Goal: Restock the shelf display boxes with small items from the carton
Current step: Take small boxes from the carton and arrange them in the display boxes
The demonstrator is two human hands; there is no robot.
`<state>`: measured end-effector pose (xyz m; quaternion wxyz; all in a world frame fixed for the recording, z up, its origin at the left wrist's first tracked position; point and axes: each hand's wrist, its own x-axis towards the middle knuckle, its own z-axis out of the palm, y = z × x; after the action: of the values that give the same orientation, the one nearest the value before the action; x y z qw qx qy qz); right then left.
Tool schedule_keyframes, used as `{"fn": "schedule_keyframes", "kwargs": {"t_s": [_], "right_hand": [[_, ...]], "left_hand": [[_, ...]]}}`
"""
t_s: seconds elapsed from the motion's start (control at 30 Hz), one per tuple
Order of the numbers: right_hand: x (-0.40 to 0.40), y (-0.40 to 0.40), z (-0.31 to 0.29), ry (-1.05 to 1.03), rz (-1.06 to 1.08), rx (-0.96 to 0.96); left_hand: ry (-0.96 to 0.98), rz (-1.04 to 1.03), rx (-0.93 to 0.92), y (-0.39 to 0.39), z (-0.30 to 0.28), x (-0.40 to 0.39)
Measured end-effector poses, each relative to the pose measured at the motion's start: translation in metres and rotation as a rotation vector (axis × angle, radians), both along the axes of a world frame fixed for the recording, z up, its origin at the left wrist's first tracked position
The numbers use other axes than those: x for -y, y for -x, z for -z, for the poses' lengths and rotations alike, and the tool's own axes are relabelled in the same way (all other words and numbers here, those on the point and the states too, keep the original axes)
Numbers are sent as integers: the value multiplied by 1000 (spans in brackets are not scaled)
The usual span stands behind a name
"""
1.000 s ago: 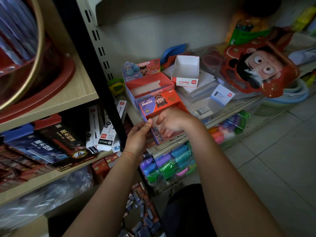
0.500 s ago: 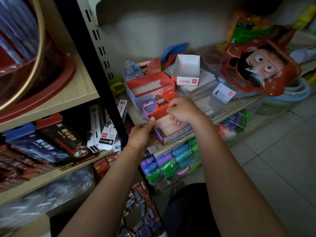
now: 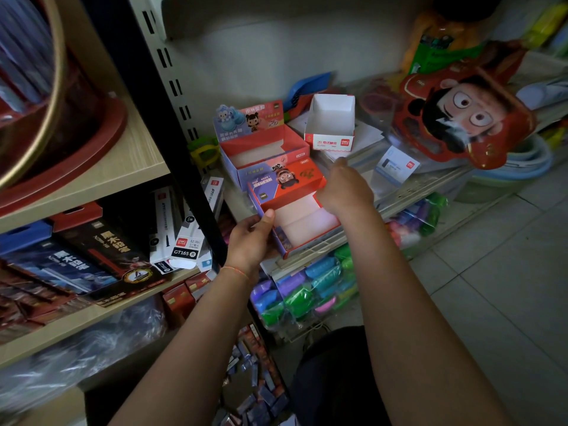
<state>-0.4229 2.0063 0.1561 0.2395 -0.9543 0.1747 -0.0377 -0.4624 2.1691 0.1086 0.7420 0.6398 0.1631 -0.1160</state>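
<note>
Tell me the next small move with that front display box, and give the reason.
Probably set the front display box down square on the shelf edge, then reach for stock. Its tray looks empty, the left hand grips its near corner, the right hand is at its far side, and small items lie below.

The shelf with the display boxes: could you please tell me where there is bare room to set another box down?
Hardly any. The shelf is crowded: two red display boxes, white box, papers, mask. A bare strip shows by the front edge, between the right hand and the small card.
</note>
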Motion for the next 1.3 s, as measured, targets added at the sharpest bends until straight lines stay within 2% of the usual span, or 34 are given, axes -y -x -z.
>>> {"fn": "schedule_keyframes", "kwargs": {"t_s": [0.1,0.3,0.6,0.7,0.8,0.87,0.93,1.0,1.07,1.13,1.2,1.3], "right_hand": [[2,-2,2,83,49,-72],[-4,-7,14,137,5,-30],[-3,-11,19,152,-14,-80],[-8,-8,16,139,-17,-9],[-22,-2,4,74,-31,161],[-41,5,-7,43,-139,257],[-68,17,-17,3,-338,251],[-100,32,-23,-54,-547,71],[-135,50,-22,-89,-710,-265],[-171,63,-10,-64,-787,-565],[-204,71,12,4,-828,-707],[-244,79,63,25,-855,-741]], "left_hand": [[3,8,5,-2,-1,0],[-23,-11,-9,-5,-4,-1],[-71,34,-72,-9,-12,-1],[-89,13,-70,-11,-10,-4],[-148,35,-52,-4,-9,-8],[-202,61,-43,4,-13,-15],[-218,93,-47,16,-18,-32],[-290,181,-86,29,-20,-60],[-372,243,-149,46,-11,-96],[-424,228,-229,64,11,-135],[-462,169,-279,83,43,-173],[-488,94,-332,113,98,-217]]}}
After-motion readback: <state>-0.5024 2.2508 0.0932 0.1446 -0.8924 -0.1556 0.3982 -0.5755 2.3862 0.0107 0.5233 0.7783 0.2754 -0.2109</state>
